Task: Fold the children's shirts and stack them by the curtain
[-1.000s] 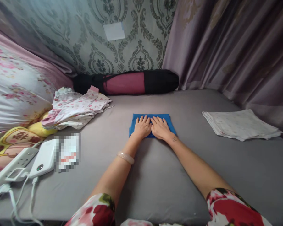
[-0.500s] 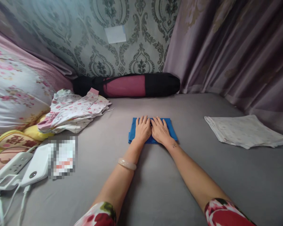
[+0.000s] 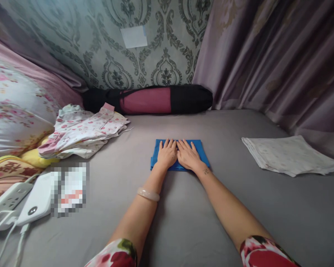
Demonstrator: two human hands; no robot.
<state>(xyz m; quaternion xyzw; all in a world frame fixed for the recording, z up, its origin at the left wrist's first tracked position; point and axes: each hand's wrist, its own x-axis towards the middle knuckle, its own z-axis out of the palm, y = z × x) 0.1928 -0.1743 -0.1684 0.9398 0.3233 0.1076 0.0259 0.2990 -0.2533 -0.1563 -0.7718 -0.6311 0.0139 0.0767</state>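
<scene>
A folded blue cloth (image 3: 202, 150) lies flat on the grey sheet, in the middle of the head view. My left hand (image 3: 167, 152) rests palm down on its left half, fingers stretched out and pointing away from me. Beside it, my right hand (image 3: 187, 154) lies flat on the right half, fingers extended too. The two hands touch or nearly touch along their inner edges. Both cover much of the cloth's middle, while its far edge and its left and right sides show. Neither hand grasps anything.
On the right lies a folded pale cloth (image 3: 289, 155). Patterned clothes (image 3: 86, 129) are heaped at the left, near a floral pillow (image 3: 16, 104). A power strip (image 3: 12, 198) and a white power bank (image 3: 37, 200) with cables sit front left. A black and pink bag (image 3: 147, 101) lies along the wall.
My view has shifted slightly. Both hands stay flat on the blue cloth, with only a very small shift of the fingers; the cloth looks the same.
</scene>
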